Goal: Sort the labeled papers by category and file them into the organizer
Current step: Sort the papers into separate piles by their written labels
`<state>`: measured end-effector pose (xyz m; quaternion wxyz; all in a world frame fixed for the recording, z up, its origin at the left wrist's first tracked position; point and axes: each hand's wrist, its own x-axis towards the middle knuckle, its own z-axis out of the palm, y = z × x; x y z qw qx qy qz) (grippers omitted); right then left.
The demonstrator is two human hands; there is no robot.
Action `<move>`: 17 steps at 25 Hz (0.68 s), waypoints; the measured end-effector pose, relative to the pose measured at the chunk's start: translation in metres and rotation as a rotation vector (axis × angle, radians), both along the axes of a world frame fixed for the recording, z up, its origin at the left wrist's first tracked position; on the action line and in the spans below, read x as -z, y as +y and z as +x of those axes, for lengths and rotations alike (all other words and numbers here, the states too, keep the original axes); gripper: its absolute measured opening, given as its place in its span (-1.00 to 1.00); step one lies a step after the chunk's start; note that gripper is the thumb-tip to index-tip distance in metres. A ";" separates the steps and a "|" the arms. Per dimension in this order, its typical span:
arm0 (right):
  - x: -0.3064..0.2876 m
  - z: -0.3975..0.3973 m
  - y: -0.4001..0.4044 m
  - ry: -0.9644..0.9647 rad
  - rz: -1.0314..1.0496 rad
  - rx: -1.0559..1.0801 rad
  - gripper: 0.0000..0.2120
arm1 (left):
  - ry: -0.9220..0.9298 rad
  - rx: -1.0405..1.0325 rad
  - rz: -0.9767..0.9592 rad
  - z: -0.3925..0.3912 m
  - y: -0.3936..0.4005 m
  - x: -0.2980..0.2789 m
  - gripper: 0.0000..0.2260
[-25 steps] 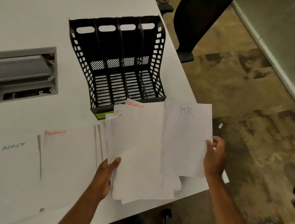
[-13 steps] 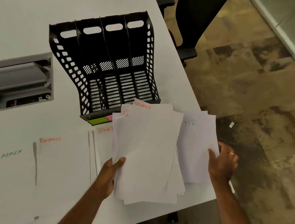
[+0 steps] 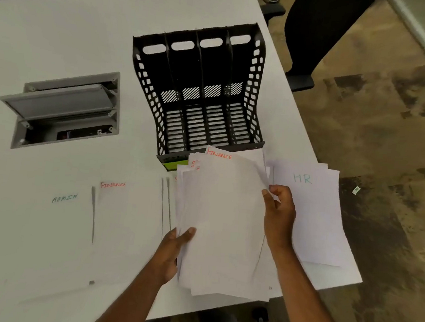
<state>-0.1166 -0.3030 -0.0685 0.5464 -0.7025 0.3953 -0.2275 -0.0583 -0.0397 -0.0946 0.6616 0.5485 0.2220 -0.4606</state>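
My left hand [image 3: 172, 249] grips the lower left edge of a fanned stack of white papers [image 3: 223, 226]; its top sheet reads FINANCE in red. My right hand [image 3: 278, 213] pinches the right edge of that top sheet. An HR pile [image 3: 317, 208] lies flat at the table's right edge, partly over it. On the table to the left lie a FINANCE sheet [image 3: 124, 217] and an ADMIN sheet [image 3: 54, 224]. The black four-slot organizer [image 3: 253, 92] stands just behind the stack, its slots showing no paper.
A grey cable hatch [image 3: 64, 106] with its lid open is sunk into the white table [image 3: 63, 32] at the left. A black office chair [image 3: 320, 29] stands beyond the table's right corner. A sheet under the stack shows only part of a red label.
My right hand let go of the HR sheet, which now lies on the right pile, and came back left to the top FINANCE sheet. The view shifted; my left hand kept the stack.
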 end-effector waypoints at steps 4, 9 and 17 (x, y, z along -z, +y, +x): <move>-0.008 0.010 0.039 -0.110 0.160 0.085 -0.90 | 0.009 -0.033 -0.047 0.003 0.045 0.001 -0.58; -0.007 0.030 0.100 -0.112 0.324 0.158 -0.85 | 0.027 -0.050 -0.113 0.013 0.113 -0.002 -0.52; -0.006 0.082 0.229 0.021 0.272 0.147 -0.91 | 0.028 -0.113 -0.116 0.046 0.259 -0.011 -0.44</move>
